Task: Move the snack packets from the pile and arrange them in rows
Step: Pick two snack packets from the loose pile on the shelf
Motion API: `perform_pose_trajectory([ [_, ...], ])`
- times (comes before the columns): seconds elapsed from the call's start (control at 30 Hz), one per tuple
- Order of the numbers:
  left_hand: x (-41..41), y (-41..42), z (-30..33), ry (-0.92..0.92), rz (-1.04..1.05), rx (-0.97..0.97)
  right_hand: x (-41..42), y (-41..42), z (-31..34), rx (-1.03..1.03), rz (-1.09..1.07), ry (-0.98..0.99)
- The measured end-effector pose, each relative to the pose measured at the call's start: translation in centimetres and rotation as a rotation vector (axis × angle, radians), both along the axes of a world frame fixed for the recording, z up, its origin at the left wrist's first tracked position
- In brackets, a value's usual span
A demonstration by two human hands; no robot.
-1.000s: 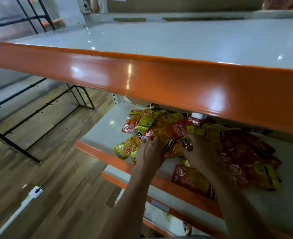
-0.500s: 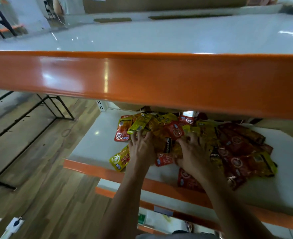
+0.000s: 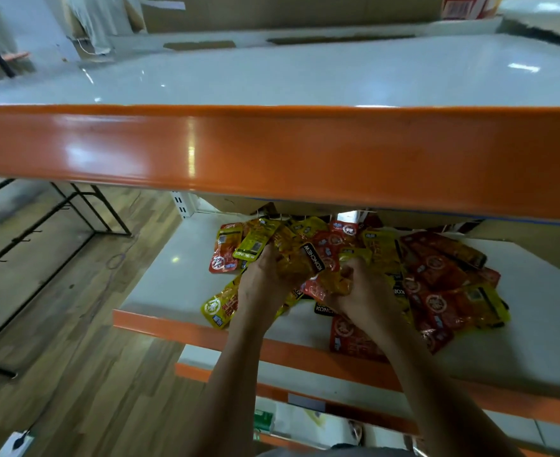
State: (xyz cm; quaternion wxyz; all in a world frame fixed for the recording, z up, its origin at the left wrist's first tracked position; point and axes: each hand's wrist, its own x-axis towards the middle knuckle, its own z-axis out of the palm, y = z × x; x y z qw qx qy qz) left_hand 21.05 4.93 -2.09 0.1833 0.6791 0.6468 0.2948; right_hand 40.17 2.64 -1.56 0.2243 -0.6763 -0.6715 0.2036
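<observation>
Left hand (image 3: 265, 285) is clamped on a bunch of yellow packets (image 3: 296, 262). Right hand (image 3: 361, 291), just beside it, grips more packets from the pile (image 3: 436, 275) on the shelf (image 3: 173, 275).

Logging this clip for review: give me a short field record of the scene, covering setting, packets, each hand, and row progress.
setting: middle shelf under an orange shelf edge
pile: red and yellow snack packets, heaped and overlapping
left hand: gripping a yellow packet, lifted
right hand: closed on packets in the pile
rows: none visible yet
</observation>
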Motion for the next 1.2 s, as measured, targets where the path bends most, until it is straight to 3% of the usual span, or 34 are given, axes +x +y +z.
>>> perform_pose_trajectory([
  [0.1,-0.1,0.0,1.3,-0.177,0.042,-0.179,0.8,-0.1,0.6,-0.084,-0.028,0.14],
  [0.23,-0.4,-0.1,2.0,-0.236,0.058,-0.334,2.4,-0.3,1.2,-0.199,-0.106,0.4],
  [0.4,0.6,-1.4,4.1,-0.537,0.032,-0.329,4.7,-0.8,1.6,-0.105,-0.183,0.551],
  [0.67,4.3,-3.2,4.8,-1.017,0.033,-0.563,8.6,-3.6,3.2,-0.071,-0.265,0.741],
  [1.2,13.9,-4.9,2.7,-0.903,-0.167,-0.74,17.5,-8.5,3.3,-0.08,-0.428,0.894],
])
